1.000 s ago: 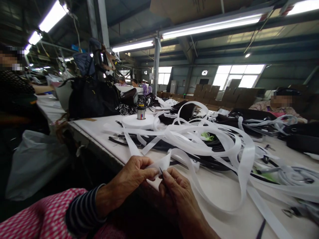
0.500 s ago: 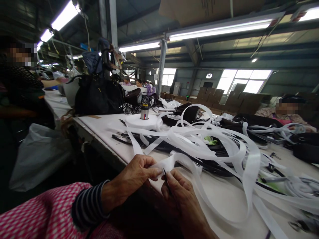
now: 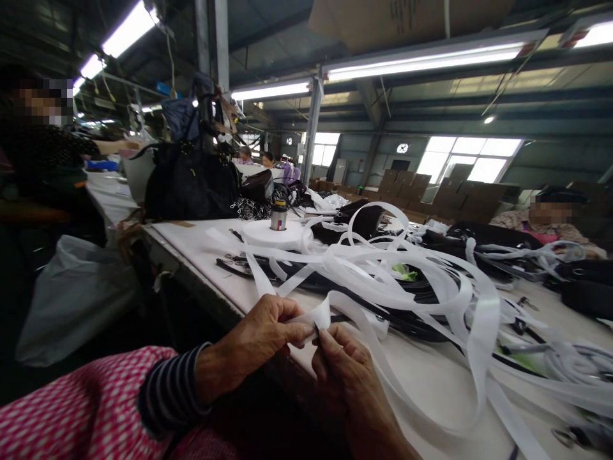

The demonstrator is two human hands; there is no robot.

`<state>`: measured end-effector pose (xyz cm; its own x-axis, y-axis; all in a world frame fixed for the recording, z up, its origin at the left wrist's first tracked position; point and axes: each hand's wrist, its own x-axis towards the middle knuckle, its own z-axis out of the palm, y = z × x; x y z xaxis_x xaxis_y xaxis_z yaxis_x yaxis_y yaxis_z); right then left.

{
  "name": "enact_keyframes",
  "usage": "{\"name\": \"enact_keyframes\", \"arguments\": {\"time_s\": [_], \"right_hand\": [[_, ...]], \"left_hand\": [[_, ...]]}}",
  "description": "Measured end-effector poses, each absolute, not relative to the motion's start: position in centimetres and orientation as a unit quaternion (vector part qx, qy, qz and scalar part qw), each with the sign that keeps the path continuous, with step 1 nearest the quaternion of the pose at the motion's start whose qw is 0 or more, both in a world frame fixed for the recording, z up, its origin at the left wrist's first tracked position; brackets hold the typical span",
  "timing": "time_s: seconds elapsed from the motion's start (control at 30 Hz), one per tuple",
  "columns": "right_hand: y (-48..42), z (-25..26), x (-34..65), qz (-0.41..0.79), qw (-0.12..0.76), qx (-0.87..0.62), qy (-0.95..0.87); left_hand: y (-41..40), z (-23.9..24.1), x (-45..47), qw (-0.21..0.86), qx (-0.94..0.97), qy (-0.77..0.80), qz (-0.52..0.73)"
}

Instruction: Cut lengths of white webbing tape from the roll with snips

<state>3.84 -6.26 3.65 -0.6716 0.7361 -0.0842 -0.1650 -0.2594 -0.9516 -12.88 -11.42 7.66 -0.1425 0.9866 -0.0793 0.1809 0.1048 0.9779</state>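
Observation:
My left hand [image 3: 275, 327] is closed, thumb and fingers pinching a strip of white tape [image 3: 322, 313] near the table's front edge. Close beside it, my right hand [image 3: 342, 358] pinches a narrow black strap [image 3: 315, 332] against the same tape; only a small dark bit of the strap shows between the fingertips. From my hands the tape runs off rightward into a big loose tangle of white tape loops [image 3: 431, 268]. Beneath those loops lie black straps [image 3: 426, 324] with metal clips at their left end.
A tape roll [image 3: 253, 233] lies on the table [image 3: 191, 246], with a metal cylinder [image 3: 278, 217] at its middle. Black bags [image 3: 191, 185] are piled at the back left. A white plastic bag [image 3: 71, 306] hangs left of the table. A person [image 3: 550, 217] sits across; another person [image 3: 38, 147] is at left.
The tape by my fingertips has been folded over more closely toward my left hand. Less of the black strap shows now. Across the left aisle, the other person's arm reaches farther out.

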Motion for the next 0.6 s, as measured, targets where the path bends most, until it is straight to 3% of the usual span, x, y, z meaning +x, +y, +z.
{"name": "enact_keyframes", "arguments": {"time_s": [0.6], "right_hand": [[-5.39,4.21,3.43,0.769,0.286,-0.199,-0.536]], "left_hand": [[-11.43,8.31,-13.54,0.538,0.426,0.553,0.472]]}}
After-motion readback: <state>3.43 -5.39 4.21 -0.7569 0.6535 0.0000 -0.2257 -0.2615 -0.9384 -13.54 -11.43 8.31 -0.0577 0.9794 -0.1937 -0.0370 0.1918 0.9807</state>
